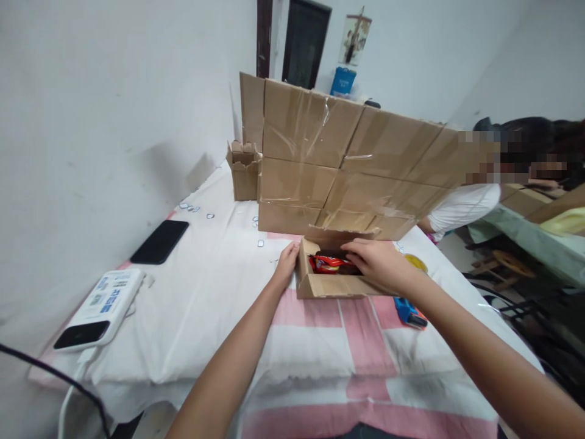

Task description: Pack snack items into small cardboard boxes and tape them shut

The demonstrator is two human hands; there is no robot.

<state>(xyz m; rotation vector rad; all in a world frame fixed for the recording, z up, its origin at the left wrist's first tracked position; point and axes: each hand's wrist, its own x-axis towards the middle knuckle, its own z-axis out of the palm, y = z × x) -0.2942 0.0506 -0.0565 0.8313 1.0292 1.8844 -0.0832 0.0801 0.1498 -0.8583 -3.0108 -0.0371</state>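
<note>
Left hand (287, 261) half-curled against the edge of the box (336, 288), right hand (379, 259) loosely bent over its opening, can't tell from here if either's gripping; phone (159, 242) well off left.

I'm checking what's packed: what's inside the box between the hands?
Red packaging shows inside the box, toward its left end. The right hand covers the right end; what lies there, or beneath the packaging, can't be seen.
</note>
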